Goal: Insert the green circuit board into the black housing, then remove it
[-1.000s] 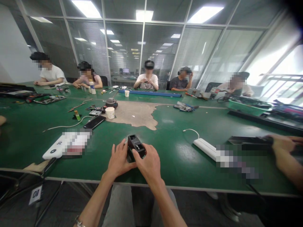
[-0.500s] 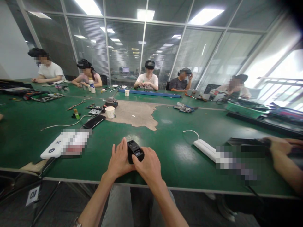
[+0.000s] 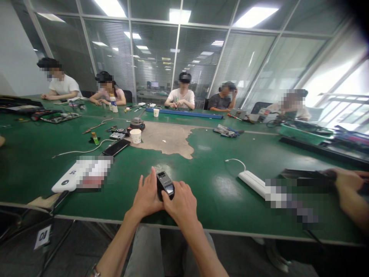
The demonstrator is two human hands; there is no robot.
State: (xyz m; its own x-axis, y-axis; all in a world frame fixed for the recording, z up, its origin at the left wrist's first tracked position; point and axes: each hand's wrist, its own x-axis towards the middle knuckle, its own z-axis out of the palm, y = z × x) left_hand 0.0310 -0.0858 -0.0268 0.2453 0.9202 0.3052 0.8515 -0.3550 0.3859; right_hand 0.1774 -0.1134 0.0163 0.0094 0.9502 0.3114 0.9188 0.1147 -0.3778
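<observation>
Near the front edge of the green table, a small black box-shaped device (image 3: 165,181) sits between my two hands. Its upper face has small openings at the far end and a shiny, light-reflecting panel at the near end. My left hand (image 3: 147,194) holds its left side, fingers stretched upward along it and the thumb low down by the near end. From the right, my right hand (image 3: 181,200) grips it, with the thumb over the near end. My palms hide the lower part of the device, and its exact kind is unclear.
A white power bank (image 3: 65,179) and a black phone (image 3: 117,147) lie left, near a paper cup (image 3: 135,136). To the right are a white bar-shaped device (image 3: 253,184) with a cable, and a co-worker's hand (image 3: 350,182). Several people sit across the table (image 3: 207,207).
The black device has tilted slightly in my hands, so its near panel now catches more light. My view has shifted a little. Both hands keep about the same grip.
</observation>
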